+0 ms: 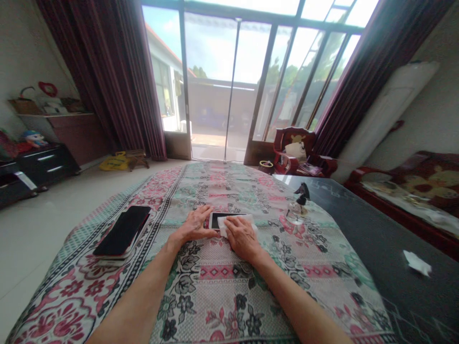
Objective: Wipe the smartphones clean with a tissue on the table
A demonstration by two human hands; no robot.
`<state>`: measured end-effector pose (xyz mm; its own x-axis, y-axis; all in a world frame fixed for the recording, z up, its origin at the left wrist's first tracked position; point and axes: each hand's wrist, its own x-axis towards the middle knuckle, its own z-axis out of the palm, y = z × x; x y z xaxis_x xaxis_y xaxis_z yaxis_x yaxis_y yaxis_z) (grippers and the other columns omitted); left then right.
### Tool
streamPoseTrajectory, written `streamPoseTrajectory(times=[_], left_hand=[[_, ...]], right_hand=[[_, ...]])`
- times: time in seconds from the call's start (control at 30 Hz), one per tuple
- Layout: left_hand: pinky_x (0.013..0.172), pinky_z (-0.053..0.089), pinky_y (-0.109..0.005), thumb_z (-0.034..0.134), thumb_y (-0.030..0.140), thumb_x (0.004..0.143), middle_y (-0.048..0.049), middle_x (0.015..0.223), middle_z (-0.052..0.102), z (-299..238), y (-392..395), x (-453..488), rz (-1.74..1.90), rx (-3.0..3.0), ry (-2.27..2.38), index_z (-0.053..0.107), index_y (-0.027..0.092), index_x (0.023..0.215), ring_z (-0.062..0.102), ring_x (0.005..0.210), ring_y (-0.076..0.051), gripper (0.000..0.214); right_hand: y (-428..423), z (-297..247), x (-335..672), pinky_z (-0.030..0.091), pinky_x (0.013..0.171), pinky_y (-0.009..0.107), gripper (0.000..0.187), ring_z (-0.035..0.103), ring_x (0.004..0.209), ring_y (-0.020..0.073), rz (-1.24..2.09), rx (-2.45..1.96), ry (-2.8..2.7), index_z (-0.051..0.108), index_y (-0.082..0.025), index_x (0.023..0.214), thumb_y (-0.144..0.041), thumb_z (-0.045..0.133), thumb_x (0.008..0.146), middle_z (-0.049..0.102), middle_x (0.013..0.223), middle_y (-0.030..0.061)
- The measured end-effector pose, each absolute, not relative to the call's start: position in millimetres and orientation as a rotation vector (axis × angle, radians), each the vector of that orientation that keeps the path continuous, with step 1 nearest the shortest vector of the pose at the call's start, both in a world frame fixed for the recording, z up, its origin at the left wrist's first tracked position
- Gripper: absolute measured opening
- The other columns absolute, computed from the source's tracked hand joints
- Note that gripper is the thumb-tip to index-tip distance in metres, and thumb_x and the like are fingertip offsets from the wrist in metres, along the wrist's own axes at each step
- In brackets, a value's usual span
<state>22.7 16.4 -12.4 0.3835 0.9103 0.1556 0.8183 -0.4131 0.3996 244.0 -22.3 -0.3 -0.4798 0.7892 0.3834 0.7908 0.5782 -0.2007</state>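
Observation:
A phone with a dark screen lies flat on the flowered cloth in front of me. My left hand rests on the cloth at the phone's left end, fingers stretched out and touching its edge. My right hand presses a white wipe onto the phone's screen, fingers curled over the wipe. Most of the phone's right half is hidden under the wipe and my right hand.
A stack of dark tablets or phones lies at the left on the cloth. A small clear spray bottle stands to the right. A crumpled white tissue lies on the dark table. Beyond are glass doors and a red armchair.

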Motion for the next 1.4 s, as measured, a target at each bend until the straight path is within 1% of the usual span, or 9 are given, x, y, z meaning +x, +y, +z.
streamPoseTrajectory(times=[0.17,0.27,0.47,0.57,0.73,0.87,1.13,1.3,1.4], left_hand=[[0.112,0.024,-0.043,0.066,0.053,0.072,-0.0138,0.149,0.035,-13,15,37,0.521,2.457,1.521,0.039,0.015,0.14,0.026,0.139,-0.031,0.083],[0.112,0.023,-0.045,0.062,0.052,0.077,-0.0123,0.148,0.038,-13,15,39,0.514,2.45,1.519,0.04,0.017,0.14,0.027,0.139,-0.032,0.076],[0.11,0.029,-0.039,0.071,0.046,0.069,-0.0134,0.142,0.045,-7,15,38,0.588,2.432,1.454,0.043,0.016,0.138,0.038,0.132,-0.029,0.08],[0.109,0.03,-0.04,0.073,0.046,0.067,-0.0124,0.143,0.045,-2,14,35,0.585,2.4,1.423,0.042,0.018,0.139,0.039,0.132,-0.03,0.083],[0.11,0.031,-0.041,0.073,0.044,0.068,-0.0118,0.144,0.044,-1,14,26,0.585,2.38,1.348,0.045,0.018,0.138,0.039,0.132,-0.031,0.08],[0.111,0.03,-0.04,0.071,0.039,0.07,-0.0118,0.145,0.042,0,13,17,0.577,2.364,1.332,0.042,0.017,0.14,0.039,0.132,-0.028,0.078],[0.111,0.03,-0.039,0.069,0.034,0.067,-0.0006,0.141,0.049,8,11,7,0.547,2.29,1.396,0.048,0.029,0.136,0.041,0.131,-0.027,0.072],[0.109,0.032,-0.036,0.07,0.034,0.067,-0.0067,0.14,0.049,6,14,4,0.53,2.331,1.381,0.049,0.021,0.137,0.041,0.13,-0.029,0.074],[0.111,0.028,-0.041,0.071,0.041,0.068,-0.0114,0.145,0.043,8,10,11,0.457,2.394,1.442,0.047,0.017,0.137,0.035,0.134,-0.032,0.078]], right_hand=[[-21,-4,266,0.033,0.103,0.038,0.034,0.047,0.118,0.0225,-0.018,-1.407,-2.277,0.06,-0.021,0.122,-0.025,0.042,0.094,0.057,0.13,0.0056],[-18,-6,276,0.035,0.101,0.038,0.033,0.05,0.115,0.0224,-0.015,-1.477,-2.181,0.062,-0.02,0.118,-0.025,0.041,0.094,0.059,0.126,0.0074],[-9,-10,284,0.039,0.1,0.036,0.031,0.055,0.111,0.0218,0.018,-1.491,-2.093,0.066,-0.017,0.112,-0.022,0.042,0.093,0.062,0.12,0.0105],[-4,-11,287,0.041,0.098,0.034,0.03,0.057,0.108,0.0208,0.044,-1.472,-2.068,0.067,-0.018,0.109,-0.019,0.042,0.092,0.064,0.117,0.0104],[1,-11,292,0.043,0.094,0.032,0.029,0.06,0.102,0.0194,0.089,-1.46,-2.025,0.069,-0.019,0.104,-0.017,0.044,0.09,0.067,0.11,0.0088],[4,-12,294,0.044,0.092,0.03,0.028,0.061,0.099,0.0191,0.117,-1.442,-2.014,0.07,-0.018,0.098,-0.014,0.044,0.088,0.068,0.105,0.0089],[15,-19,305,0.048,0.086,0.035,0.029,0.064,0.09,0.0206,0.148,-1.329,-1.531,0.07,-0.02,0.091,-0.025,0.043,0.084,0.071,0.094,0.0074],[13,-17,303,0.048,0.089,0.036,0.028,0.064,0.092,0.0207,0.139,-1.281,-1.566,0.07,-0.021,0.089,-0.026,0.043,0.084,0.071,0.096,0.008],[12,-16,301,0.048,0.088,0.036,0.028,0.064,0.092,0.0208,0.124,-1.284,-1.588,0.07,-0.019,0.089,-0.023,0.042,0.083,0.071,0.096,0.009]])
